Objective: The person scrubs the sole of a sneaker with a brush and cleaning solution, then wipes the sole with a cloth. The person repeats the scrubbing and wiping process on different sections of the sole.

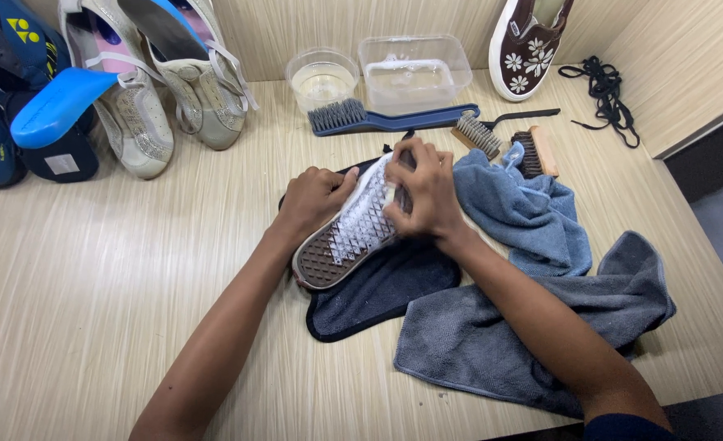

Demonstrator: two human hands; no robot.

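Shoe [341,241], centre frame, sole up and foamy, on dark mat [378,294]. Left hand [312,200] curled round shoe's upper edge. Right hand [427,192] fingers pressed together on sole; brush beneath, if any, indiscernible. Grey towel [500,327] lower right.

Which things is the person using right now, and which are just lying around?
In use:
- left hand steadying the shoe, sole up and soapy
- right hand pressed on the sole; what it holds is hidden
- dark mat under the shoe

Lying about:
- blue brush
- two small brushes
- two tubs
- blue and grey towels
- pale shoes
- flowered shoe
- black laces
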